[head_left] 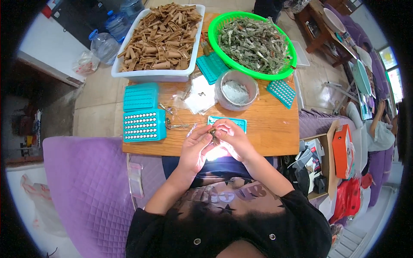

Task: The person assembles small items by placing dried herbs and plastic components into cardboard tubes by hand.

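My left hand (194, 148) and my right hand (235, 139) meet above the table's near edge. Between the fingertips of both is a small dark, brassy piece (213, 134), too small to name, with a paler end below. Just behind the fingers lies a teal tray (241, 124), partly covered by my hands. To the left, a teal tray stack (144, 125) carries rows of round silvery pieces. Behind it is a teal block (141, 97) with grooves. Small metal parts (174, 125) lie beside the stack.
A white tub (194, 60) of brown curled pieces stands back left. A green basket (292, 58) of clear and greenish strips is back right. Between them sit a teal tray (211, 66) and a translucent bowl (254, 93). Someone in a light shirt (380, 135) sits far right.
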Action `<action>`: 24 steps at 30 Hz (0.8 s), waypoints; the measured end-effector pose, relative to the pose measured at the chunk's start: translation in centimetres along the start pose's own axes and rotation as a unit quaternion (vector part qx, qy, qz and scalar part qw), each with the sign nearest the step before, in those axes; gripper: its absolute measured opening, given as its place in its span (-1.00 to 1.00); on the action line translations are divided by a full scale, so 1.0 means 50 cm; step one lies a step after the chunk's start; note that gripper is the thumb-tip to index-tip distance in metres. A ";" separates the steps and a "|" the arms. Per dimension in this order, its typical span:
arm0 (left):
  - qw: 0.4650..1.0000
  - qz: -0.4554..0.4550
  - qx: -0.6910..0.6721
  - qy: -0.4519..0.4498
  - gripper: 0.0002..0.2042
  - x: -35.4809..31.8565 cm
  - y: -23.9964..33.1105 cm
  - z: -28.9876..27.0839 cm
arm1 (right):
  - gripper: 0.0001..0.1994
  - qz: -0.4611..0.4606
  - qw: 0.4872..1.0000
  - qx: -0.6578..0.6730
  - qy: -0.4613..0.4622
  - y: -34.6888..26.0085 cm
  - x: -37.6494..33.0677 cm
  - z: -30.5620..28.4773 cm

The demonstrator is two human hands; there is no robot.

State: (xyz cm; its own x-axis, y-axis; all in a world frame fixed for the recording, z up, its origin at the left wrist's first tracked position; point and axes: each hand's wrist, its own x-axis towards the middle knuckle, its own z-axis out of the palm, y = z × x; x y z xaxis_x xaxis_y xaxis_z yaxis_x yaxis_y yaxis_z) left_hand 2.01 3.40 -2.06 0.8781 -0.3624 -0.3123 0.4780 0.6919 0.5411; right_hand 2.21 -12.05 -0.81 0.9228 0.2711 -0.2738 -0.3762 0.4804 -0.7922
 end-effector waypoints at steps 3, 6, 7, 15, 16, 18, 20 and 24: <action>0.999 0.005 -0.027 -0.020 -0.77 0.003 -0.004 -0.012 | -0.77 0.006 1.000 -0.006 0.008 0.003 0.003 0.008; 1.000 -0.004 -0.029 0.003 -0.77 0.008 -0.003 -0.023 | -0.77 -0.001 0.999 -0.033 0.015 0.004 0.017 0.007; 0.999 -0.010 -0.042 0.006 -0.77 0.010 -0.001 -0.026 | -0.76 -0.012 0.999 -0.050 0.013 0.003 0.024 0.008; 0.996 -0.012 -0.071 0.050 -0.76 0.009 0.040 -0.055 | -0.88 -0.320 0.805 -0.497 0.045 -0.151 0.219 0.088; 0.995 -0.023 -0.072 0.061 -0.76 0.011 0.045 -0.047 | -0.86 -0.342 0.783 -0.518 0.045 -0.171 0.260 0.087; 0.996 -0.024 -0.065 0.059 -0.76 0.006 0.054 -0.046 | -0.85 -0.368 0.759 -0.536 0.039 -0.186 0.347 0.087; 0.996 -0.028 -0.055 0.070 -0.73 -0.001 0.061 -0.048 | -0.82 -0.409 0.674 -0.614 0.046 -0.186 0.419 0.087; 0.997 -0.007 -0.049 0.065 -0.74 -0.018 0.077 -0.066 | -0.78 -0.435 0.562 -0.704 -0.020 -0.186 0.487 0.108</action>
State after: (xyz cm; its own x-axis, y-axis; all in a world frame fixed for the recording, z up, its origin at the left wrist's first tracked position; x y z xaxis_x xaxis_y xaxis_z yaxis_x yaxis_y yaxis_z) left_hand 3.00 8.46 -2.26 0.8587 -0.2932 -0.4204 0.4801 0.7471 0.4597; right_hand 27.75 -5.42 2.82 0.6933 0.4768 0.5404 0.6800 -0.6811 -0.2715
